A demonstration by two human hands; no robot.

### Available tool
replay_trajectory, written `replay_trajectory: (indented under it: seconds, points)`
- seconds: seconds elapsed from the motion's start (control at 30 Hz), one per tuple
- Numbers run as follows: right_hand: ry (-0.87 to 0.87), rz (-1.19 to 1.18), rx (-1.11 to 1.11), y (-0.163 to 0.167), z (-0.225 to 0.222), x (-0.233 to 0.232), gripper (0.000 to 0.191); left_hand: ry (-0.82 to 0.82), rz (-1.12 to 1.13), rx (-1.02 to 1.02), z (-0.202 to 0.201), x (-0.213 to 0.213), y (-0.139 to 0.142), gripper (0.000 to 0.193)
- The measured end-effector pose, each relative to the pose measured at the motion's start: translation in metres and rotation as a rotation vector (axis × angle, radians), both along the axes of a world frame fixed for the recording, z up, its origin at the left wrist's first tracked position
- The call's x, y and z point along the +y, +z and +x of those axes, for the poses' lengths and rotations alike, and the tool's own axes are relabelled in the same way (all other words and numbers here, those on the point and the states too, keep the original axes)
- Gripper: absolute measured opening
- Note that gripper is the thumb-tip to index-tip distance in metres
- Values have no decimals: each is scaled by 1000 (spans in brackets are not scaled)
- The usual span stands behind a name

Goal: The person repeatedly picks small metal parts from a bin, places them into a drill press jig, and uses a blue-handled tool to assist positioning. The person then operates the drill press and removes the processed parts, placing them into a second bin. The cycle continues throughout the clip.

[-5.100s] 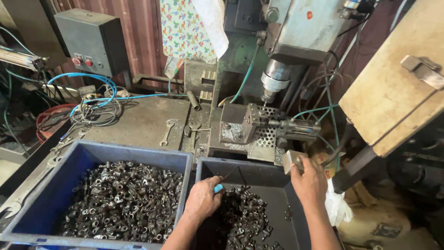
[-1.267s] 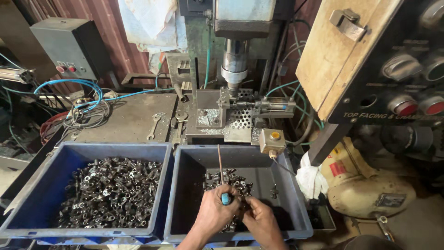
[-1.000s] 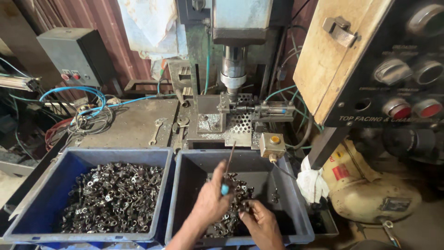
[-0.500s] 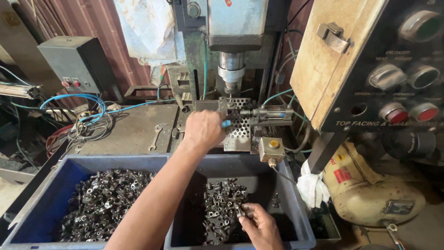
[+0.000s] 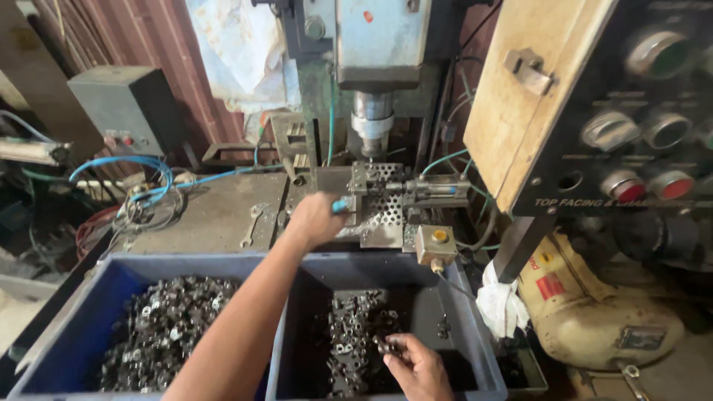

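My left hand (image 5: 316, 219) reaches out over the bins, closed around a thin tool with a blue handle (image 5: 339, 206). The tool's tip is at the perforated metal fixture (image 5: 380, 194) under the drill spindle (image 5: 370, 119). My right hand (image 5: 417, 365) rests low in the right blue bin (image 5: 464, 301). Its fingertips pinch a small dark metal part (image 5: 386, 346) from the heap of parts (image 5: 355, 338) there. The left blue bin (image 5: 74, 297) holds a fuller heap of similar parts (image 5: 167, 327).
A small box with a yellow button (image 5: 435, 243) sits right of the fixture. A wrench (image 5: 252, 223) lies on the steel table (image 5: 215, 215), with blue hose (image 5: 122, 167) and a grey switch box (image 5: 126, 108) behind. A wooden board (image 5: 531, 104), a control panel (image 5: 642, 148), a white rag (image 5: 499, 304) and a cream motor (image 5: 594, 315) crowd the right.
My left hand lifted out of the right bin with the blue-handled tool and moved forward to the fixture. My right hand stayed in the bin, picking among the parts.
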State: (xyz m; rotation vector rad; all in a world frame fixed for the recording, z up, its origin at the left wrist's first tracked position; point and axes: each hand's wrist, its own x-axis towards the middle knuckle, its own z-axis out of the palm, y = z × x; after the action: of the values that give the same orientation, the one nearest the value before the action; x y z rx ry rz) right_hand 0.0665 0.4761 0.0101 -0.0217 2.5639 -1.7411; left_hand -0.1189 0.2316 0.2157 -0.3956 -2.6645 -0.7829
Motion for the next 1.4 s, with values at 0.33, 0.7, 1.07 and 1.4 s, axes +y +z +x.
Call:
replay_trajectory:
  seconds: [0.33, 0.7, 1.07, 1.4]
  points:
    - [51, -307, 49, -17, -6, 1, 26, 97, -159, 105, 14, 24, 39, 23]
    - [39, -289, -17, -21, -4, 6, 17, 38, -422, 101, -5, 62, 42, 17]
    - [1, -405, -36, -21, -6, 2, 21, -61, 416, -53, 34, -25, -88, 22]
    - [8, -309, 19, -12, -6, 9, 23, -57, 190, -125, 116, -50, -132, 30]
